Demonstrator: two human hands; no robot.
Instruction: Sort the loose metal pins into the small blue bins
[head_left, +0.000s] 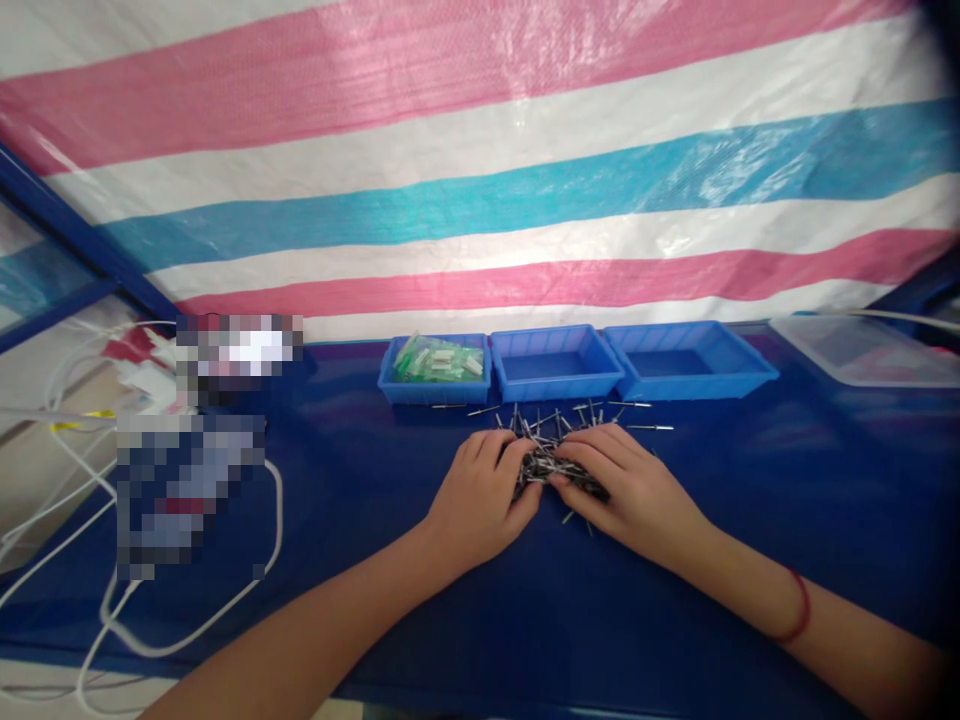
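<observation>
A pile of blind rivets, thin silvery pins with thicker ends, lies on the dark blue table. My left hand curls around the pile's left side, fingers bent over the rivets. From the right, my right hand closes on the same pile, its thumb and fingers gripping some of them. The thumbs are close together at the pile's near edge. How many rivets each hand holds is hidden. A few loose rivets are scattered beyond and beside the hands.
Behind the pile, three blue bins stand in a row: the left bin holds green-and-clear plastic packets, beside a middle bin and a right bin. A clear plastic lid lies at far right. White cables and blurred-out items occupy the left.
</observation>
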